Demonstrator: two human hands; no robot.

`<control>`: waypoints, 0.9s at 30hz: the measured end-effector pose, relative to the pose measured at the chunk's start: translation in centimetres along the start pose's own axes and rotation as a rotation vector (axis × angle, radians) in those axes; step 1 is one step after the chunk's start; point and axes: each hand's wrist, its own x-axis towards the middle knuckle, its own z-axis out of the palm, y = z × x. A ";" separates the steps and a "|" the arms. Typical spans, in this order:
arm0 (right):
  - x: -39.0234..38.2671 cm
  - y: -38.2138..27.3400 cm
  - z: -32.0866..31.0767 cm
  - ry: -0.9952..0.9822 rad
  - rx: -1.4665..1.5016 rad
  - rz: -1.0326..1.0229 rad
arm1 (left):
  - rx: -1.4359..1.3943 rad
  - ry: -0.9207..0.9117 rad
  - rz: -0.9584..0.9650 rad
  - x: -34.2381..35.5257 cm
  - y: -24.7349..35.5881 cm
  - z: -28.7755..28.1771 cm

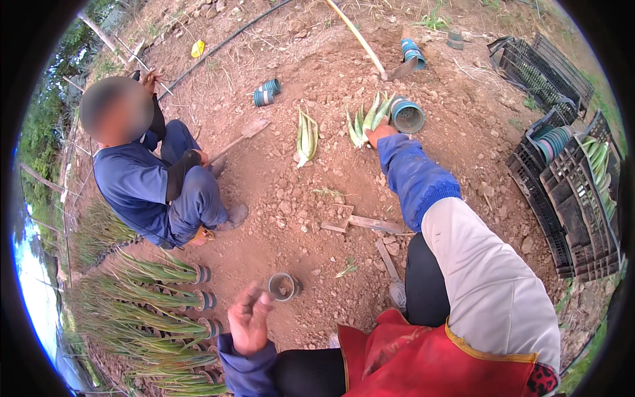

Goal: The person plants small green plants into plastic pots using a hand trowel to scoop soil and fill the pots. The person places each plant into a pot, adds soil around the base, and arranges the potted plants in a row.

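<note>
My right hand [381, 133] reaches out to a small bunch of aloe plants [359, 123] on the soil. Its fingers close around the lower part of one plant, though they are partly hidden. Beside that hand a teal ribbed pot [407, 116] lies on its side, its mouth toward me. Another aloe plant [307, 137] lies further left. My left hand [249, 319] is raised with nothing in it, fingers apart and slightly blurred. Just right of it, a small round pot [284, 286] with some soil inside stands on the ground.
A person [149, 165] crouches at the left, holding a small shovel [246, 132]. Rows of potted plants [159, 317] fill the lower left. Black crates [555, 192] stand at the right. A hoe [370, 53], teal pots [266, 92] and a wooden-handled tool [370, 221] lie on the soil.
</note>
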 end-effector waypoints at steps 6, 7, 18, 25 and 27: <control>-0.6 -2.6 0.2 0.014 0.164 0.165 | 0.204 -0.313 0.117 -3.1 4.0 4.7; -0.6 -2.7 -0.1 -0.005 0.167 0.161 | 0.236 -0.323 0.082 -3.0 3.6 5.1; 4.1 1.7 -1.1 -0.048 1.142 0.290 | 0.132 -0.354 -0.092 -2.6 -0.4 5.9; -0.6 0.8 -11.5 -0.224 1.581 -0.127 | -0.061 -0.295 -0.098 -2.9 -0.2 6.1; -4.0 0.5 -15.0 -0.439 1.700 -0.381 | -0.087 -0.267 -0.103 -3.1 -0.6 5.6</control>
